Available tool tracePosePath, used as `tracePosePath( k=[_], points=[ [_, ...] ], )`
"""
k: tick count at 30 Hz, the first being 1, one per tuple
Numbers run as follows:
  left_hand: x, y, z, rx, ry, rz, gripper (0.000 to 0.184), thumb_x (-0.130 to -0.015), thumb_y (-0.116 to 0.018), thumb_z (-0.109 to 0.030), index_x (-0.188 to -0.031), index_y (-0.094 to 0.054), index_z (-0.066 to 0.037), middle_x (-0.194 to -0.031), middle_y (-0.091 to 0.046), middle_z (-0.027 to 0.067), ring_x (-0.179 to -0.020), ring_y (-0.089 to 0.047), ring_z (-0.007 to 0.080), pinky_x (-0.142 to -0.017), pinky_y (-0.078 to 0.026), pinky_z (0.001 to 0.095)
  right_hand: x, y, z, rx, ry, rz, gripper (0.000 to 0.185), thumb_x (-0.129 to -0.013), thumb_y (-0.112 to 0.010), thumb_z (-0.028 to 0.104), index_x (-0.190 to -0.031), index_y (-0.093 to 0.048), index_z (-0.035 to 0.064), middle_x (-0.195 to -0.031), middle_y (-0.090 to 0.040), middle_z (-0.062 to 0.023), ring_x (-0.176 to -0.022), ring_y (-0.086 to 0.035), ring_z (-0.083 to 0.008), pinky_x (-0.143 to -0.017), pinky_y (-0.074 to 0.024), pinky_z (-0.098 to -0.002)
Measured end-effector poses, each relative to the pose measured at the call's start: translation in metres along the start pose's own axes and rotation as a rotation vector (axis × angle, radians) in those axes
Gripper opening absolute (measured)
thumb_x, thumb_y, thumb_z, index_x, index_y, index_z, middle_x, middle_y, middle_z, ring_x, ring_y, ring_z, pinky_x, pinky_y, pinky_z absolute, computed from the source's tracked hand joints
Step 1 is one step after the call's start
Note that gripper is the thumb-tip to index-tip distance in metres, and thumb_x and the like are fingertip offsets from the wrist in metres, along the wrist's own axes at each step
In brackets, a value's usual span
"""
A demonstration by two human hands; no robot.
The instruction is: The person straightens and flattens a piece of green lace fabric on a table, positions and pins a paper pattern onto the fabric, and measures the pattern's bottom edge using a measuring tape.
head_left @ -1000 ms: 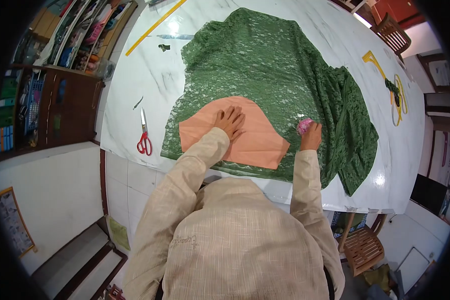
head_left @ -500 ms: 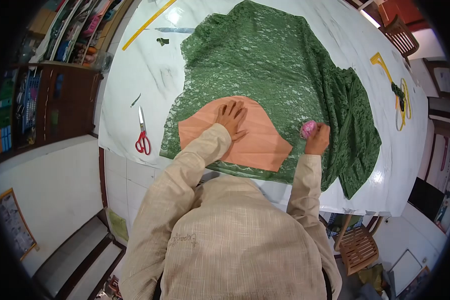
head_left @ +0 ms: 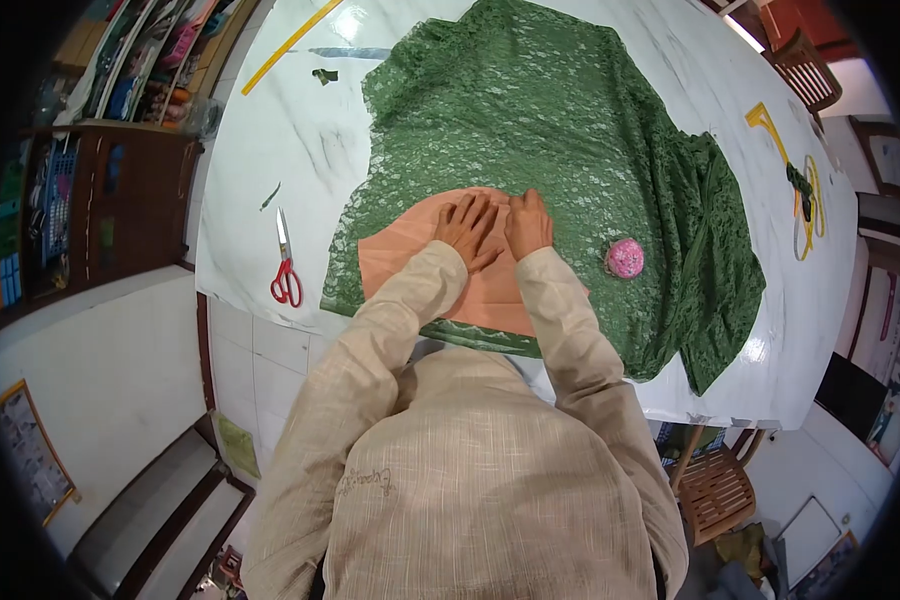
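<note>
An orange sleeve-shaped pattern piece (head_left: pixel 410 265) lies on the green lace fabric (head_left: pixel 490 110), near the table's front edge. My left hand (head_left: pixel 464 232) rests flat on the pattern piece, fingers spread. Close beside it, my right hand (head_left: pixel 529 224) is at the piece's curved upper edge with its fingers pinched together; whatever they hold is too small to make out. To the right, a round pink pincushion (head_left: pixel 625 258) sits on the lace. Red-handled scissors (head_left: pixel 286 270) lie left of the fabric.
The white marbled table (head_left: pixel 270 150) carries a yellow ruler (head_left: pixel 290 45) at the upper left. Small green scraps (head_left: pixel 325 76) lie nearby. On the right are a yellow square ruler (head_left: pixel 765 130) and a tape measure (head_left: pixel 812 210). A wooden chair (head_left: pixel 715 495) stands below the table's right side.
My right hand has moved left from the pincushion to the pattern piece's upper edge, leaving the pincushion on the lace. My left hand has stayed on the pattern piece.
</note>
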State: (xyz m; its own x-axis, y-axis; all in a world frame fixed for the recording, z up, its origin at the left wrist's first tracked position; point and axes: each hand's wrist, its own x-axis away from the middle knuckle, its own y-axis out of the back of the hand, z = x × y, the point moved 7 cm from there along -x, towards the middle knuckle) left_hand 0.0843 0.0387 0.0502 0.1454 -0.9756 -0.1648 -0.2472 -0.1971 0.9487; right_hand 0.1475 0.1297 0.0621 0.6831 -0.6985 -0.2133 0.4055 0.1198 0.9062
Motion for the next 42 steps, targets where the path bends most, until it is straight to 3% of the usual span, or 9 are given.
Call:
tracePosePath(
  k=[20,25,28,32,34,36,38,39,42],
  points=[
    [0.000,-0.006,0.006,0.037,0.027,0.027,0.081,-0.069,-0.051,-0.051,-0.127,-0.036,0.003,-0.134,-0.032,0.0195,-0.120,-0.030,0.0321,-0.092,-0.023,0.0440,-0.003,-0.028,-0.005,-0.213,-0.071,0.054,0.022,-0.066,-0.051,-0.004,-0.084,-0.056,0.0068,-0.080,-0.050,-0.0115,-0.072,-0.051,-0.0329,-0.062,-0.0437,-0.0408],
    [-0.001,-0.011,0.003,0.008,0.000,0.017,0.079,-0.072,-0.049,-0.052,-0.131,-0.033,-0.001,-0.138,-0.027,0.0170,-0.120,-0.030,0.0322,-0.091,-0.023,0.0444,0.001,-0.012,-0.004,-0.240,-0.021,-0.143,0.027,-0.064,-0.052,-0.002,-0.089,-0.057,0.0086,-0.083,-0.051,-0.0113,-0.071,-0.050,-0.0318,-0.063,-0.0433,-0.0389],
    [-0.002,0.000,0.001,-0.056,-0.008,0.073,0.076,-0.076,-0.046,-0.050,-0.133,-0.031,-0.003,-0.141,-0.025,0.0153,-0.119,-0.030,0.0319,-0.089,-0.025,0.0438,0.006,0.020,-0.037,0.197,-0.012,-0.142,0.025,-0.061,-0.056,0.009,-0.086,-0.060,0.0100,-0.088,-0.055,-0.0114,-0.076,-0.050,-0.0289,-0.064,-0.0400,-0.0428],
    [0.004,0.014,0.001,0.010,-0.031,0.071,0.070,-0.079,-0.048,-0.042,-0.134,-0.028,-0.004,-0.142,-0.020,0.0164,-0.118,-0.030,0.0337,-0.089,-0.028,0.0446,0.040,0.095,-0.095,0.618,-0.313,-0.023,0.039,-0.062,-0.065,0.026,-0.099,-0.056,0.0177,-0.110,-0.046,-0.0148,-0.097,-0.042,-0.0346,-0.076,-0.0371,-0.0459],
    [0.012,0.028,0.011,0.070,0.076,-0.033,0.062,-0.073,-0.057,-0.030,-0.126,-0.039,-0.002,-0.130,-0.039,0.0181,-0.116,-0.037,0.0363,-0.094,-0.030,0.0467,0.065,0.114,-0.122,0.663,-0.395,-0.102,0.043,-0.064,-0.065,0.030,-0.105,-0.056,0.0209,-0.110,-0.046,-0.0144,-0.098,-0.042,-0.0358,-0.075,-0.0378,-0.0472],
    [0.022,0.055,0.051,0.108,0.468,-0.051,0.041,-0.068,-0.056,-0.012,-0.107,-0.053,0.001,-0.107,-0.054,0.0195,-0.104,-0.049,0.0368,-0.092,-0.038,0.0415,0.086,0.109,-0.154,0.407,-0.557,0.027,0.051,-0.066,-0.066,0.031,-0.114,-0.052,0.0195,-0.110,-0.044,-0.0154,-0.098,-0.043,-0.0363,-0.075,-0.0404,-0.0455],
    [0.071,0.079,0.089,-0.045,0.685,-0.390,0.041,-0.068,-0.050,-0.002,-0.108,-0.052,0.005,-0.107,-0.055,0.0217,-0.099,-0.053,0.0357,-0.089,-0.041,0.0396,0.099,0.089,-0.185,0.186,-0.506,-0.004,0.054,-0.067,-0.066,0.030,-0.116,-0.050,0.0178,-0.109,-0.044,-0.0163,-0.096,-0.044,-0.0363,-0.075,-0.0417,-0.0438],
    [0.089,0.101,0.104,0.064,0.745,-0.411,0.042,-0.068,-0.051,-0.002,-0.110,-0.052,0.003,-0.107,-0.055,0.0211,-0.099,-0.052,0.0353,-0.088,-0.042,0.0393,0.099,0.084,-0.197,-0.057,-0.410,-0.033,0.057,-0.067,-0.067,0.029,-0.119,-0.048,0.0162,-0.108,-0.043,-0.0172,-0.094,-0.046,-0.0363,-0.075,-0.0430,-0.0421],
    [0.159,0.074,0.164,-0.054,0.826,-0.298,0.044,-0.070,-0.054,-0.010,-0.113,-0.049,-0.001,-0.107,-0.054,0.0187,-0.098,-0.052,0.0334,-0.086,-0.041,0.0413,0.080,0.096,-0.208,0.048,-0.320,-0.163,0.056,-0.068,-0.066,0.022,-0.120,-0.046,0.0122,-0.107,-0.043,-0.0178,-0.091,-0.047,-0.0370,-0.077,-0.0433,-0.0405]
  ],
)
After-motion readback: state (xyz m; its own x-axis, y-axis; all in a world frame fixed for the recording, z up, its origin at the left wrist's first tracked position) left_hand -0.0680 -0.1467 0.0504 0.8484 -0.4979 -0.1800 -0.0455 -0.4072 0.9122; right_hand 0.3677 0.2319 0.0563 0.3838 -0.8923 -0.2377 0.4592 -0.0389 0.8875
